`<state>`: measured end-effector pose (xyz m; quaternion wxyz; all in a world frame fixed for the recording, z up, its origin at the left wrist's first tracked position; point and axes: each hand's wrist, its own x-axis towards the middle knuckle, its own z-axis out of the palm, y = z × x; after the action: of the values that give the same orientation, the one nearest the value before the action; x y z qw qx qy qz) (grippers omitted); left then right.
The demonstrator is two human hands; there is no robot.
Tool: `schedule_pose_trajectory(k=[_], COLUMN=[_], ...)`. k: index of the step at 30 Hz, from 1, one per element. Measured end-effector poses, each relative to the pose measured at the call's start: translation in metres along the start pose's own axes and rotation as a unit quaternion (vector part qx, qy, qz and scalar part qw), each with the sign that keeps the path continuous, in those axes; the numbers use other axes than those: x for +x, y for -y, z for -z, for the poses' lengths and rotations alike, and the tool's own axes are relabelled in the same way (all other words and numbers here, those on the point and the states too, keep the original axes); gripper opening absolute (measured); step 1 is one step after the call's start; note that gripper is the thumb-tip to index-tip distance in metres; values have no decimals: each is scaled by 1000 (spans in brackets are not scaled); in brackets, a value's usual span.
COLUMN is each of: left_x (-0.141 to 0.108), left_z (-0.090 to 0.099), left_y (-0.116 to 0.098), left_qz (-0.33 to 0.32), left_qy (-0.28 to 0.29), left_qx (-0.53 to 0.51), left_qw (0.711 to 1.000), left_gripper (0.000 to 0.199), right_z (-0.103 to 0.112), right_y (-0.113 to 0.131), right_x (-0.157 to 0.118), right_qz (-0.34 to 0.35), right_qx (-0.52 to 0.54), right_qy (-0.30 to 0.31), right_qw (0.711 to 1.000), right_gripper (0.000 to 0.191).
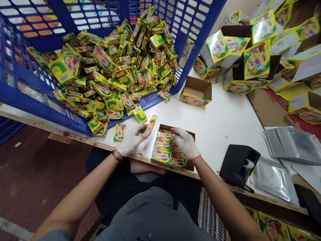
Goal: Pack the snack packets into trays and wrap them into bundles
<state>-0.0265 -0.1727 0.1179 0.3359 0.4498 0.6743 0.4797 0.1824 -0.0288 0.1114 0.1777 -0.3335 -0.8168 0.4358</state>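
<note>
My left hand (131,139), in a white glove with bare fingertips, grips a small yellow-green candy pack (150,124) turned on its edge, just left of an open display box (191,133). Inside that box lie several small packs (162,144) in two columns, printed side up. My right hand (185,142), gloved the same way, reaches over the box's right column with its fingertips at the packs near the far end; whether it grips one is hard to make out. A loose pack (120,132) lies left of my left hand.
A blue crate (75,122) heaped with small packs stands at the left. An open box (196,89) sits beyond the filled one. More display boxes (232,47) are piled back right. A black tape dispenser (238,165) and clear plastic sheets (274,177) lie right.
</note>
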Motion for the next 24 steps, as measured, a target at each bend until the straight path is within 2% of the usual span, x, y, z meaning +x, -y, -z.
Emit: schedule_pose_trajectory(k=[2,4,6,9,11,13,14,16,19,22,24], left_x=[-8,-13,-15,-14,-11,-7,-5,-3,-6,-15,-20], left_z=[-25,-42,-51,-52,-48,-39,-32,-13,19,38,42], left_y=[-23,-37,-37,-19,-7,0,2,4,10,23,37], left_qz=[3,1,-30,-115,-151,-152,-137,-69,92,214,235], left_qy=[81,132,115,41,17,11,9,-2,-57,-107,-118], left_qx=[-98,-100,-22,123,184,245,285,384,501,526,517], left_qw=[992,986,993,985,971,958,949,921,859,816,814], left_gripper=[52,47,41,33,30,27,26,28,38,58,67], right_z=[7,20,35,50,45,32,25,14,12,13,8], right_y=[18,30,33,21,8,-1,-5,-7,-2,0,-5], right_x=[0,1,1,-1,-2,-3,-4,-7,-16,-26,-32], right_qz=[-1,-5,-15,-49,-76,-94,-100,-107,-95,-91,-108], right_qx=[77,114,74,-91,-221,-320,-349,-369,-376,-426,-438], right_qy=[46,76,106,207,283,335,349,358,359,320,301], right_qw=[996,991,992,973,930,881,864,851,849,841,840], right_gripper=[39,40,31,19,16,16,16,20,20,23,26])
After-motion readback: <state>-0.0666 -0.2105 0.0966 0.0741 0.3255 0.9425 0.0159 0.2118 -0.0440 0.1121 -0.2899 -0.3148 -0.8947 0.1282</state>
